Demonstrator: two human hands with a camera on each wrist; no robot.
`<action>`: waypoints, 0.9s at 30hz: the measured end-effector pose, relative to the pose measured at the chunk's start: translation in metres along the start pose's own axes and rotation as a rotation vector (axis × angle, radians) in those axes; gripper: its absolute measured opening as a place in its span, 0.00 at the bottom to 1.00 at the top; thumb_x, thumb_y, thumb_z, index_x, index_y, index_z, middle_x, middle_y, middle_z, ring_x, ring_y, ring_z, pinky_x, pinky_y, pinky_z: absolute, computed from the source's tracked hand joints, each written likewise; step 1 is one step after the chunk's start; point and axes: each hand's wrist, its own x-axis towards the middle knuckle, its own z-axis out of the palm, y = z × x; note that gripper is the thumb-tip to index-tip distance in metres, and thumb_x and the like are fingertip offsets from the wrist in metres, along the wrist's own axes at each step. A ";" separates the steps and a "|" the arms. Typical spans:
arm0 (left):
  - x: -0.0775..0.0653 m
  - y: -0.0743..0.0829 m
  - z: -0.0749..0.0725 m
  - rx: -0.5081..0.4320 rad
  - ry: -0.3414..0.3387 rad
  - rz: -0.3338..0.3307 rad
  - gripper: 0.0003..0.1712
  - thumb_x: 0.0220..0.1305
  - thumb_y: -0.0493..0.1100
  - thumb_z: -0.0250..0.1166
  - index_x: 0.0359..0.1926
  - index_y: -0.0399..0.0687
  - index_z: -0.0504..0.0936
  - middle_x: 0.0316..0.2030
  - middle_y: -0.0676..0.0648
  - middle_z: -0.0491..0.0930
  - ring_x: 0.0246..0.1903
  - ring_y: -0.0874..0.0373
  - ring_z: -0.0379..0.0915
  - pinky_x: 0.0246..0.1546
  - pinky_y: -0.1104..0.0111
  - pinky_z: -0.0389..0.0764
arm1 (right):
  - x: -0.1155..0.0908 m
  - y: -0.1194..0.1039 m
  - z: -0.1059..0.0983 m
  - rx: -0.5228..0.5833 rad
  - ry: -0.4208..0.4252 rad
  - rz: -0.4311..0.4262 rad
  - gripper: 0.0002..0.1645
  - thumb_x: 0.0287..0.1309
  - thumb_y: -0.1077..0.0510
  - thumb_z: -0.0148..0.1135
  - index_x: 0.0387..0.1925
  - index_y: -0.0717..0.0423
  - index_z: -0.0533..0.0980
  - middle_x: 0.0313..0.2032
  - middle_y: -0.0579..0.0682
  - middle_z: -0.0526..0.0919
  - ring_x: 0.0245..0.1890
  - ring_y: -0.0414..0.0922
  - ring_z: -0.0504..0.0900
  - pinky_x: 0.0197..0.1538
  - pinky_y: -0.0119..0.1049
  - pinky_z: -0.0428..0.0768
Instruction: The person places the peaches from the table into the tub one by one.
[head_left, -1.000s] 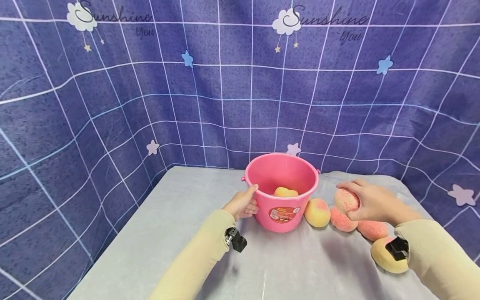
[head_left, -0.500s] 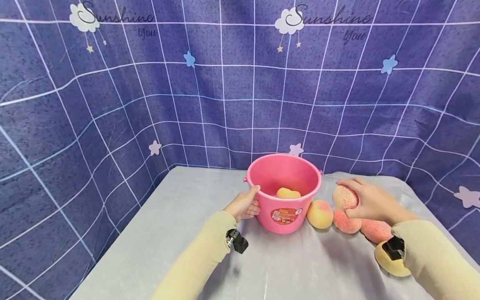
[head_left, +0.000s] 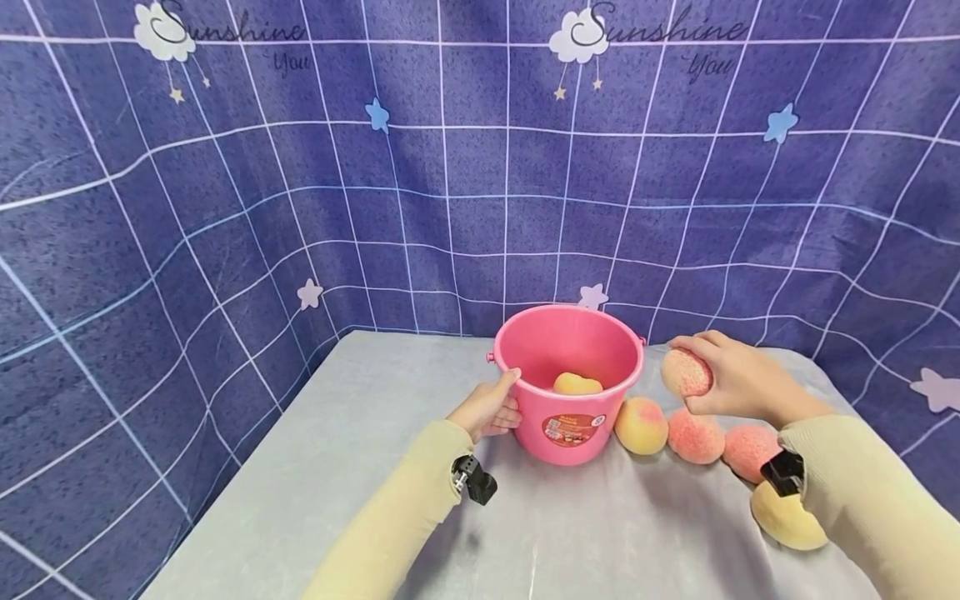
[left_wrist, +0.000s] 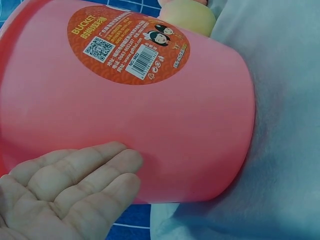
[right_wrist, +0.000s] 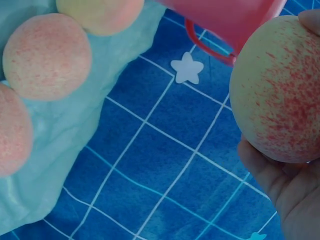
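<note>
Right hand (head_left: 738,377) is gripping a speckled peach (head_left: 686,372), thumb and fingers clamped around it; the peach is hanging in the air to the right of the pink bucket (head_left: 534,418); left hand (head_left: 489,407) is clamping the bucket's near-left side, thumb on the rim, fingers lying against the outer wall; a yellow fruit (head_left: 577,384) is showing inside; a yellow-pink peach (head_left: 641,426), a red peach (head_left: 696,436) and others are resting on the grey cloth (head_left: 360,467).

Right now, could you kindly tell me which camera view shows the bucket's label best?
The left wrist view: the label appears large, with its barcode and QR code plain. The head view shows it small; the right wrist view shows none of it.
</note>
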 end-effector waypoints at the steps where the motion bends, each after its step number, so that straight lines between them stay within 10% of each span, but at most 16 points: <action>1: 0.000 0.000 0.000 -0.002 -0.003 0.001 0.45 0.68 0.63 0.45 0.53 0.17 0.70 0.47 0.26 0.78 0.50 0.38 0.76 0.56 0.51 0.71 | 0.002 -0.001 -0.001 -0.008 0.005 0.001 0.40 0.27 0.54 0.72 0.51 0.55 0.75 0.39 0.56 0.78 0.30 0.47 0.77 0.27 0.41 0.73; 27: 0.003 -0.001 0.003 -0.047 0.037 0.012 0.42 0.68 0.62 0.46 0.49 0.18 0.72 0.44 0.26 0.79 0.46 0.37 0.79 0.53 0.51 0.74 | 0.016 -0.014 -0.006 -0.016 -0.025 -0.013 0.40 0.29 0.53 0.72 0.53 0.56 0.75 0.44 0.58 0.78 0.35 0.51 0.79 0.32 0.47 0.77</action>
